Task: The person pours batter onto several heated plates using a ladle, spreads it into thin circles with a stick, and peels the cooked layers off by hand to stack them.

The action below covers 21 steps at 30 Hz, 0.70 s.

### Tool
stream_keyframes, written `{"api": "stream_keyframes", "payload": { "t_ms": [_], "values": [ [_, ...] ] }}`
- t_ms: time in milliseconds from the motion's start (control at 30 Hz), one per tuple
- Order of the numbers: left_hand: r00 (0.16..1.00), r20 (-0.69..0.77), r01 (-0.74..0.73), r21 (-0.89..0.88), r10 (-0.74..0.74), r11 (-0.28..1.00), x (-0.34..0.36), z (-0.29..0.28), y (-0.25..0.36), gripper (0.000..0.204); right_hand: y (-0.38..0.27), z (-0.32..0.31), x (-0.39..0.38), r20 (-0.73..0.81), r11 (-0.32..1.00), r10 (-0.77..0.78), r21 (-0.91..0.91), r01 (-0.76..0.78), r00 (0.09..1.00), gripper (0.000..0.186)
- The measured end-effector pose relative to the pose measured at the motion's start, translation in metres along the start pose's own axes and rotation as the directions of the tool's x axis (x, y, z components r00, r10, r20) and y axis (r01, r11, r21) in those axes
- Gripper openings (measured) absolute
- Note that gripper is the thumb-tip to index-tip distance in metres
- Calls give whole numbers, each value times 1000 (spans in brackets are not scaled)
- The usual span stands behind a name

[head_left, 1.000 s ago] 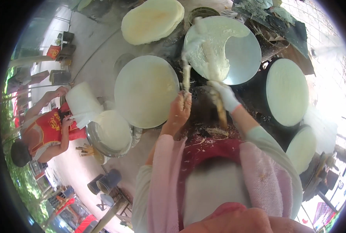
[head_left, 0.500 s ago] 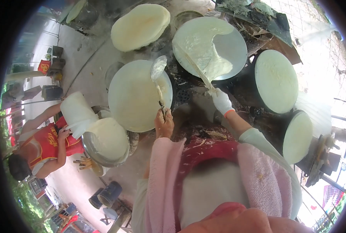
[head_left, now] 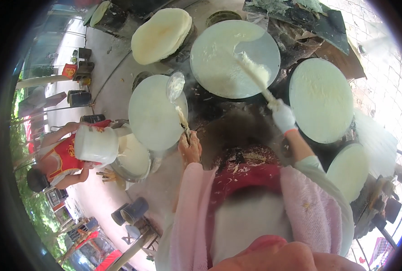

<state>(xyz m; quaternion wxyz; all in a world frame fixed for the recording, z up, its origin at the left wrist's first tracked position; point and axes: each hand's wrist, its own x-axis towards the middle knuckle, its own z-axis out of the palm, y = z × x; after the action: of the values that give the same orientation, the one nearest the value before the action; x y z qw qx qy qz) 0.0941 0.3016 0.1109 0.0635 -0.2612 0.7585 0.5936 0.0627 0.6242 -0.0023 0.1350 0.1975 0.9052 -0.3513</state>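
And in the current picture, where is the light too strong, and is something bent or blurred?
Head view: glare washes out the grid-patterned area at the right; head view: that grid's lines curve and the picture's corners go black, as with a fisheye; head view: the stick in the gloved right hand looks slightly blurred.

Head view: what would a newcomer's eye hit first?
The round griddle at top centre, mostly coated in pale batter, where the white-gloved right hand holds a stick. Lower left of it, the left hand holds a batter-smeared ladle. At far left, a person in red holds a white bucket.
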Motion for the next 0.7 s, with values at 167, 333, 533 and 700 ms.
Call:
{"api": "stream_keyframes", "payload": {
  "t_ms": [167, 333, 533, 700],
  "values": [
    [999, -13, 41, -62, -42, 997, -6, 20, -4, 11, -2, -37, 64, -37, 991, -25, 130, 29, 999, 39],
    [998, 18, 57, -78, -55, 995, -3, 25, 1, 12, 14, -8, 33, -9, 999, -33, -5, 33, 999, 54],
    [995, 57, 79, -7, -79, 997, -12, 36, 4, 16, -16, -53, 148, -120, 974, -65, -225, 36, 991, 62],
    [988, -11, 154, -64, -155, 986, -23, 38, -8, 11, -80, -76, 224, -247, 922, -187, -378, 83, 951, 49]
  ]
}}
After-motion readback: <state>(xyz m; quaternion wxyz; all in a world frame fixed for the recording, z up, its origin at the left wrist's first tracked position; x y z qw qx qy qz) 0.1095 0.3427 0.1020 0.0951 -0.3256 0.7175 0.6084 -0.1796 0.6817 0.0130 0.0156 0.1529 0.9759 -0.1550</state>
